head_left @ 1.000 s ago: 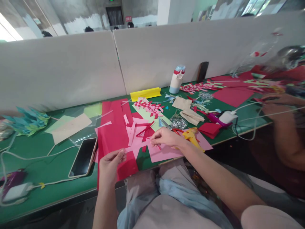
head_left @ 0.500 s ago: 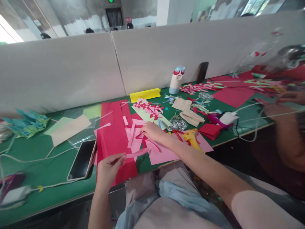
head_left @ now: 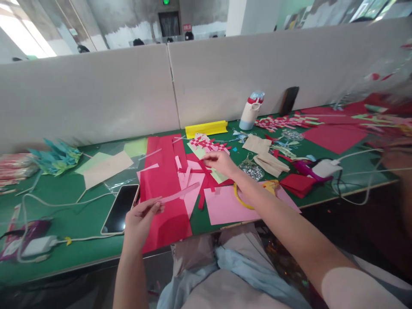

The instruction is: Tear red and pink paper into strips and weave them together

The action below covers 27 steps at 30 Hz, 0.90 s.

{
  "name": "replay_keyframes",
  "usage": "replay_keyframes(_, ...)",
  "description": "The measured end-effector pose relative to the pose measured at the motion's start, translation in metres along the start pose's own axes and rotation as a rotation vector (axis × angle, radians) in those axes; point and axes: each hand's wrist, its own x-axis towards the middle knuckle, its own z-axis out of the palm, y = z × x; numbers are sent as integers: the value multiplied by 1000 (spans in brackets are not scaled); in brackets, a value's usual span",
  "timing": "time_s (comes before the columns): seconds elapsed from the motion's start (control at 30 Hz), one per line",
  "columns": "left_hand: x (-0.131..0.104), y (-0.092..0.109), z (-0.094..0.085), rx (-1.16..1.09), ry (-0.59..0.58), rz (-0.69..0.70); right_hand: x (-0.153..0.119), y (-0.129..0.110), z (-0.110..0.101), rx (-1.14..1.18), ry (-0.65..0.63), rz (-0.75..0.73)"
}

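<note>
Over our green table (head_left: 77, 219), we pinch a pink strip (head_left: 180, 192) in our left hand (head_left: 140, 216), above a red sheet (head_left: 161, 176). Our right hand (head_left: 220, 163) bends over red strips (head_left: 201, 200); we cannot tell whether it grips one. A folded yellow sheet (head_left: 206, 129) lies at the far side.

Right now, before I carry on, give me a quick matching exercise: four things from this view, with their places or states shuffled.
Things
1. Left hand
2. Phone
3. Bottle
4. Yellow paper

Places or states
A. Upright near the partition
B. Lying just beyond the woven strips
C. Pinching a pink strip
D. Dark-screened, left of the large red sheet

Pairs: 1-C, 2-D, 3-A, 4-B
</note>
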Motion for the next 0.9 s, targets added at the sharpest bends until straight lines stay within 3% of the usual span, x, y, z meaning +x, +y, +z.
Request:
replay_keyframes(0.1, 2, 3, -3, -69, 74, 20, -6, -10, -13, 412, 108, 81)
replay_keyframes(0.2, 3, 6, -4, -120, 139, 35, -17, -21, -17, 561, 55, 127)
replay_keyframes(0.53, 3, 4, 2, -177, 179, 52, -53, -26, 8, 697, -19, 281)
replay_keyframes(0.9, -2, 8, 10, -103, 185, 78, -75, -33, 22, 714, 117, 365)
